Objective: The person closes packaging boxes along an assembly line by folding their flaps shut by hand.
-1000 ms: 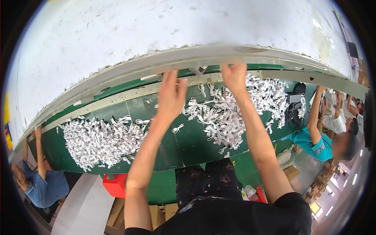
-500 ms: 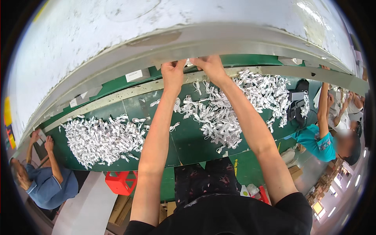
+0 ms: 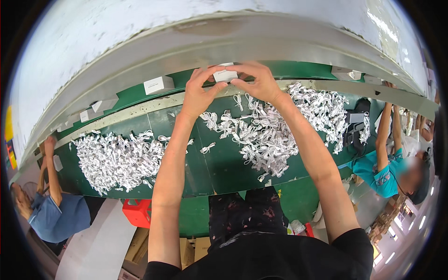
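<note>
White box [image 3: 226, 75] is grasped between our left hand [image 3: 198, 95] and right hand [image 3: 262, 85], far middle; whether it is closed, we cannot tell. Leftward, another carton [image 3: 158, 85] stands on the green strip [image 3: 298, 69]; nearer, heaped cables [image 3: 121, 161] lie loose, so much looks left.

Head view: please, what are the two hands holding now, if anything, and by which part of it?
A small white box: the left hand holds its left side, the right hand its right side.
</note>
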{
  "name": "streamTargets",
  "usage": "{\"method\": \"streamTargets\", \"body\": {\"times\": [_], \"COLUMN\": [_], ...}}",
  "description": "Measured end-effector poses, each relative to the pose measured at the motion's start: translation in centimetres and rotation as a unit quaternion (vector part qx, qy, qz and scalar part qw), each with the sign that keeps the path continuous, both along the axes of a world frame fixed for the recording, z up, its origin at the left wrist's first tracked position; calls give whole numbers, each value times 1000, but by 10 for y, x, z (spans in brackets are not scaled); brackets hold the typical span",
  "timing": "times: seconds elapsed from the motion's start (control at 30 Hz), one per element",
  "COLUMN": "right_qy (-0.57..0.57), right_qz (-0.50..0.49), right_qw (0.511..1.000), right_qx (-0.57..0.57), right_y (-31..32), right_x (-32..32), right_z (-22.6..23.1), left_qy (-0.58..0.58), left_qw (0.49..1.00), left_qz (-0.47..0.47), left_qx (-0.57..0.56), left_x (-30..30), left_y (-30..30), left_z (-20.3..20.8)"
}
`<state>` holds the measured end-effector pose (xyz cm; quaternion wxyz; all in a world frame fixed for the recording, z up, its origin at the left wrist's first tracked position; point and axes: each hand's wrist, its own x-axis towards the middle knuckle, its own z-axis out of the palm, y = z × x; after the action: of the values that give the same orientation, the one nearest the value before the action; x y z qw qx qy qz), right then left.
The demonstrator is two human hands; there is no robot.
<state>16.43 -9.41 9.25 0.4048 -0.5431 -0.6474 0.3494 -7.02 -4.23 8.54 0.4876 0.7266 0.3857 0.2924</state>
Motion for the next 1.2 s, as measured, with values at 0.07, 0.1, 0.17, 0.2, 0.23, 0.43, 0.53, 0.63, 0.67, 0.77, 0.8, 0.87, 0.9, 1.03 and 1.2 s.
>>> {"method": "streamTargets", "body": {"times": [0.07,0.1,0.17,0.2,0.23,0.43,0.53,0.63,0.67,0.77,0.8,0.87,0.9,1.03,1.2], "right_qy": [-22,-84,-143,-149,-154,-275,-336,-340,-341,-402,-398,-394,-373,-278,-214], "right_qz": [-4,-9,-13,-8,-4,9,10,20,19,50,55,58,62,18,21], "right_qw": [1000,995,985,982,978,944,926,923,923,906,910,914,924,959,965], "right_qx": [-1,45,91,117,143,181,174,179,179,123,100,82,54,55,148], "right_y": [5,9,15,18,19,11,2,-2,-3,-7,-7,-8,-8,-6,13], "right_x": [-6,-9,-13,-13,-13,-20,-25,-31,-31,-31,-35,-43,-46,-54,-61], "right_z": [5,6,6,4,3,-2,-6,-14,-16,-18,-18,-18,-17,-4,9], "left_qy": [15,32,35,36,36,34,7,8,8,37,18,-1,-7,23,29], "left_qw": [999,997,994,991,991,993,998,997,997,996,997,995,993,990,997], "left_qz": [12,22,28,30,30,15,46,76,76,63,78,92,103,109,72], "left_qx": [33,66,97,127,126,109,34,28,28,59,5,-45,-61,-90,31], "left_x": [1,0,-4,-5,-7,-14,-16,-18,-19,-21,-23,-27,-27,-34,-37], "left_y": [2,4,9,11,12,4,-4,-8,-7,-5,-5,-6,-6,-5,0], "left_z": [1,-1,-6,-8,-9,-10,-14,-20,-22,-22,-24,-25,-24,-17,-20]}}
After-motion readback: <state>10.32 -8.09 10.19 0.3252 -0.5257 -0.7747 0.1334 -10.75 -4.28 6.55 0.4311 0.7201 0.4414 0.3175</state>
